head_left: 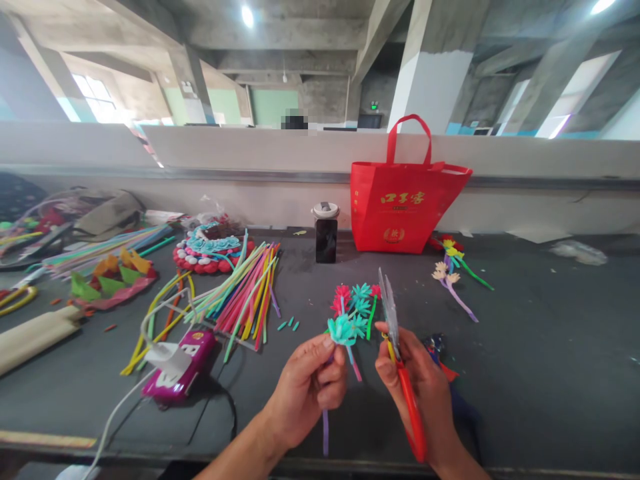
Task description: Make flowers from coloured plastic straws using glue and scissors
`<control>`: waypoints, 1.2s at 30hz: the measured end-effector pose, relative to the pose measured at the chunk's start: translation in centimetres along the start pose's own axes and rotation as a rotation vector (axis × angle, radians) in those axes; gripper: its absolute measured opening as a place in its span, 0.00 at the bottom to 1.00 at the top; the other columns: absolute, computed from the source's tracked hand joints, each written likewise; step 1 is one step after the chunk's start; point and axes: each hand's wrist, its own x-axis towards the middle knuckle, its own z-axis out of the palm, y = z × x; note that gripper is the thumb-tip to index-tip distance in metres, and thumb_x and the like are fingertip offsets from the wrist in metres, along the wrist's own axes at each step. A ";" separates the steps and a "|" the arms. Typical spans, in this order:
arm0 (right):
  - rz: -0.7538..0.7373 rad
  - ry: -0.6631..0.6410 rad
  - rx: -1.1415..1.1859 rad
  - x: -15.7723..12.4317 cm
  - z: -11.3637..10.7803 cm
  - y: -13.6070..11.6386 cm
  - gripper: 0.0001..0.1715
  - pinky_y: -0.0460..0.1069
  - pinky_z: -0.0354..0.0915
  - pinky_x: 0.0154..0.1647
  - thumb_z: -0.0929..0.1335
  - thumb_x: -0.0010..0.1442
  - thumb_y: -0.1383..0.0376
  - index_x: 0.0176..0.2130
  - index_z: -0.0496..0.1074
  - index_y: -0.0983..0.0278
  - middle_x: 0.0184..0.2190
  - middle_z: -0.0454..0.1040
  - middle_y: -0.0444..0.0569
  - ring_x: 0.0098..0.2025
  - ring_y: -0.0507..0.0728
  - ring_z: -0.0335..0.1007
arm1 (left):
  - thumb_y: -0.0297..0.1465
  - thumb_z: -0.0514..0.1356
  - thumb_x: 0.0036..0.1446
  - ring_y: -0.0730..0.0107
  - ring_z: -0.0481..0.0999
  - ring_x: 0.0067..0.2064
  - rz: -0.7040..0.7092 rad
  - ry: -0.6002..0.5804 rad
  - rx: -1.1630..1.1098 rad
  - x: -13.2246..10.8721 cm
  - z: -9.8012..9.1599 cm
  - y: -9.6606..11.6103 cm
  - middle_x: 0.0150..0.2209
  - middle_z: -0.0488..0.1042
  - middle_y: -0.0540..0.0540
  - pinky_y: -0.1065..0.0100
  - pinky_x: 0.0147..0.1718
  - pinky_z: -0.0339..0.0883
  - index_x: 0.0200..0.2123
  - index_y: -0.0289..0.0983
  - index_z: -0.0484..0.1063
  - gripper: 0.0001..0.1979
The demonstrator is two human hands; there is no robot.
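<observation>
Pinched in my left hand [313, 387] is a turquoise pipe-cleaner flower [343, 329], its purple stem hanging below my fingers. My right hand [423, 387] grips red-handled scissors [411, 407], blades pointing up and away from me. The blades stand to the right of the flower, apart from it. Just beyond my left hand lie more pipe-cleaner flowers, pink [341, 297] and turquoise [361, 293], with a green stem [371, 319] beside them. Several small cut turquoise bits [289, 324] are scattered to the left on the black table.
A bundle of coloured pipe cleaners [250, 287] lies left, near a purple power unit [183, 373] with a white plug and cables. A phone [327, 241] stands upright in the middle. Behind it is a red bag [405, 207]. Finished flowers [447, 267] lie at right.
</observation>
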 end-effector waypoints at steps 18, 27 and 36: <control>-0.091 -0.034 -0.143 0.3 0.5 -1.0 0.22 0.48 0.76 0.36 0.69 0.61 0.54 0.52 0.70 0.62 0.37 0.79 0.50 0.33 0.55 0.78 | 0.36 0.63 0.59 0.79 0.62 0.20 0.158 0.136 0.113 0.2 0.3 -0.1 0.20 0.66 0.52 0.72 0.24 0.53 0.32 0.33 0.74 0.11; -0.189 -0.093 -0.139 0.4 0.6 -1.7 0.24 0.46 0.75 0.41 0.71 0.61 0.60 0.55 0.67 0.60 0.45 0.78 0.50 0.43 0.56 0.78 | 0.37 0.69 0.52 0.79 0.58 0.21 0.168 0.159 0.164 -0.2 0.4 -0.1 0.18 0.64 0.53 0.73 0.24 0.50 0.28 0.33 0.75 0.13; -0.174 -0.160 -0.148 0.3 0.2 -1.4 0.25 0.47 0.74 0.43 0.70 0.61 0.64 0.57 0.65 0.58 0.45 0.76 0.49 0.45 0.56 0.76 | 0.36 0.69 0.52 0.80 0.57 0.22 0.190 0.180 0.189 0.0 0.1 0.0 0.20 0.65 0.53 0.73 0.24 0.49 0.27 0.34 0.76 0.11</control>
